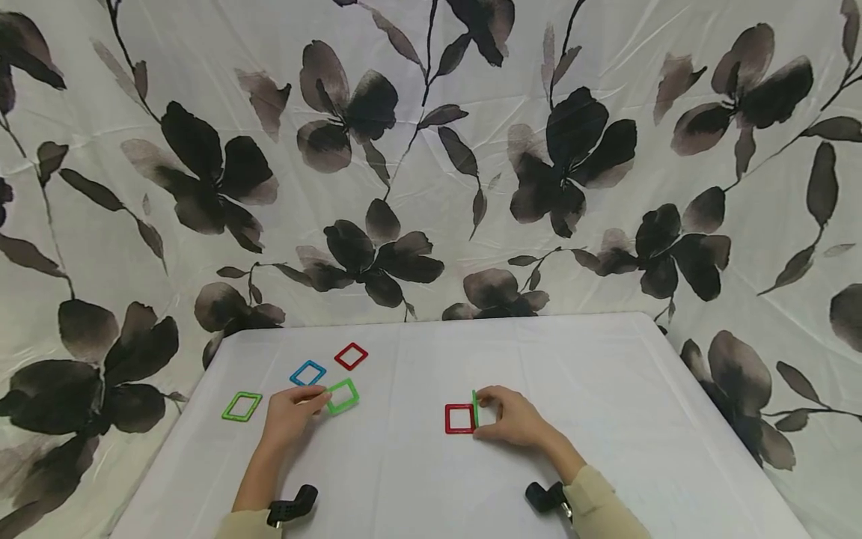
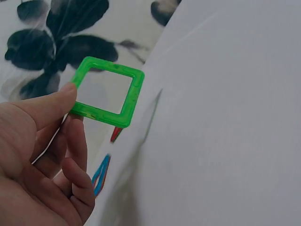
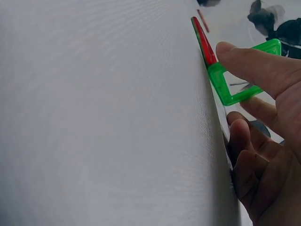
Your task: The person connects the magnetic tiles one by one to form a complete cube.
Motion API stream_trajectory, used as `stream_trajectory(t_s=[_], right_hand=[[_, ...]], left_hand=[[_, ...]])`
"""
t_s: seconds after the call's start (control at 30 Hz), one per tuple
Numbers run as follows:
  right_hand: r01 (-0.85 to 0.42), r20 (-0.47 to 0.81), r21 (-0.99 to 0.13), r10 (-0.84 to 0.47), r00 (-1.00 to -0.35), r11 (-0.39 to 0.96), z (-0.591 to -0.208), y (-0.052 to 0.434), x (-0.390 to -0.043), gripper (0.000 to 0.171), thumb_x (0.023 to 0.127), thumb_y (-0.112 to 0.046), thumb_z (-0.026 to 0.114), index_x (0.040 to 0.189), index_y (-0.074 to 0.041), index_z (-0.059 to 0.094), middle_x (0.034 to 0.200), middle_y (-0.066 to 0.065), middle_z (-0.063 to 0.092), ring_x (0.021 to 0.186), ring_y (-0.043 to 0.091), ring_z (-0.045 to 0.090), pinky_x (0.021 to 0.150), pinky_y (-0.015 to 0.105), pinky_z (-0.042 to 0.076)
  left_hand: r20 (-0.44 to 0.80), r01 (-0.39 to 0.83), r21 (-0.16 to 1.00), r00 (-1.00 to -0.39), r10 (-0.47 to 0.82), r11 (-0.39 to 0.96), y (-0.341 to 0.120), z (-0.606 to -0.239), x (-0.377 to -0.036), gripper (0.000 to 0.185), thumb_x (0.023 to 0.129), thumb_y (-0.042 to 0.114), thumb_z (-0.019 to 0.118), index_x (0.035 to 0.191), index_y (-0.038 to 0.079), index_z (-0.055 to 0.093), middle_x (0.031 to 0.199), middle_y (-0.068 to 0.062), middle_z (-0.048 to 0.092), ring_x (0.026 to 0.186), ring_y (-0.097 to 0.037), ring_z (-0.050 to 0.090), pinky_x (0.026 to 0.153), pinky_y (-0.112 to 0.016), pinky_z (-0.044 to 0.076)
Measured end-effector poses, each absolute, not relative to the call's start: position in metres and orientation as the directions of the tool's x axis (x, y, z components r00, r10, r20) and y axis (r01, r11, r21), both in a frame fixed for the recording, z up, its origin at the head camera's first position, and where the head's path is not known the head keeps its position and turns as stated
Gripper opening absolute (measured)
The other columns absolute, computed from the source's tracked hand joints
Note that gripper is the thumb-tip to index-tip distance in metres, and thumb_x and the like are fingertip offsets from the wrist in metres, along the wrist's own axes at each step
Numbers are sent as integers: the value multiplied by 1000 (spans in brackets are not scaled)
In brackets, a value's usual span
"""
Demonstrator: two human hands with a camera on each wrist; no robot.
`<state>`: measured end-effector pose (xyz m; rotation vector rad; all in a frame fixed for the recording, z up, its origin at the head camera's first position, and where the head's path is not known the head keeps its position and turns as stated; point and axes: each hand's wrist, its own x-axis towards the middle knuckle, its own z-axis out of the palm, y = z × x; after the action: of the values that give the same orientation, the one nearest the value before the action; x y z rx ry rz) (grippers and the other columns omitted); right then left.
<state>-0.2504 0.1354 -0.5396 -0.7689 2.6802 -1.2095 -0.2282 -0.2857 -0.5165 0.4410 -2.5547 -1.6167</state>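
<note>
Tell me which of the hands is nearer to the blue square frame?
Left. The left hand is just below the blue square frame, pinching a green frame. The right hand is far across the table.

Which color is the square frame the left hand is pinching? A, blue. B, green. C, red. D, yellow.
B: the left hand pinches a green square frame by one corner, seen close up in the left wrist view; the blue frame and a red frame lie untouched on the table beyond it.
</note>
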Motion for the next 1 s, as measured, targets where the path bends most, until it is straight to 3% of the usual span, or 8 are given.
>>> stream_trajectory(t_s=[0.47,1.0], right_hand=[[-396,100,-725,-483,-870,563,-540,135,-252,60,73,-33,86,122,-9,61,106,-1,64,67,8,50,62,27,44],[-392,93,-730,-487,-868,560,-540,135,-254,60,71,-33,87,120,-10,62,105,-2,64,67,9,50,62,27,44]], left_hand=[[-42,-102,942,-981,-188,321,-217,-525,-258,24,80,15,80,98,0,75,90,-8,69,69,-17,63,57,-28,49],[-62,-69,954,-997,-35,292,-154,-530,-281,22,78,20,83,93,6,77,90,-5,70,72,-17,60,58,-28,47]])
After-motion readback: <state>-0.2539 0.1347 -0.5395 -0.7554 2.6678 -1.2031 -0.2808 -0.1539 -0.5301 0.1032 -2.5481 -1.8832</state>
